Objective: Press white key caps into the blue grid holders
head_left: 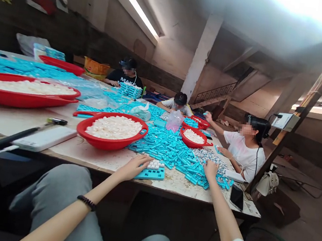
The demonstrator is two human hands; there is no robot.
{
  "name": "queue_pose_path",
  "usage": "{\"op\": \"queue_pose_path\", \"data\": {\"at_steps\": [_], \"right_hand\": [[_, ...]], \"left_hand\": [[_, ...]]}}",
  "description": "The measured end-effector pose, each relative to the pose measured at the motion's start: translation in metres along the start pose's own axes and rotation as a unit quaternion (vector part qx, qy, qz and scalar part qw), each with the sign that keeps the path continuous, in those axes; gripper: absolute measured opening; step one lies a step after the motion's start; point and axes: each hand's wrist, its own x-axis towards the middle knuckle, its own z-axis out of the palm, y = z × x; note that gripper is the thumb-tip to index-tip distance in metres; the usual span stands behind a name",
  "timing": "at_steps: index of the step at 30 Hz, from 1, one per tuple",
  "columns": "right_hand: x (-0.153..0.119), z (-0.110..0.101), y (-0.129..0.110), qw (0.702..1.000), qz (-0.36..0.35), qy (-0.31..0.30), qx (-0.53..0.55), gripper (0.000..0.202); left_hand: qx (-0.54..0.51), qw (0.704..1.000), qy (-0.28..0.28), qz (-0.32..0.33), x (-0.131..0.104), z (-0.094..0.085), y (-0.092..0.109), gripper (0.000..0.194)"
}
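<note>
blue tray [150, 174], partly filled with white keys [156, 164]

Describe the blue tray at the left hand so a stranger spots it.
On the table, at its near edge, find the left hand. Its fingers lie over a flat blue tray partly filled with rows of white pieces, unlike the loose blue heap behind.

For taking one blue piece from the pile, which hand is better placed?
Probably the right hand: it is at the blue pile, while the left hand lies at the blue tray.
</note>
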Motion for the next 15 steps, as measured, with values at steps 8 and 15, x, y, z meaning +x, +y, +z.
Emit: {"op": "queue_pose_path", "data": {"at_steps": [8, 15], "right_hand": [[-0.066, 0.004, -0.088, 0.893, -0.184, 0.037, 0.410, 0.022], [-0.104, 0.024, -0.152, 0.846, -0.183, -0.052, 0.498, 0.011]], "left_hand": [[-0.040, 0.999, 0.009, -0.004, -0.001, -0.002, 0.004, 0.058], [-0.066, 0.998, 0.001, -0.011, -0.002, 0.000, 0.006, 0.060]]}}
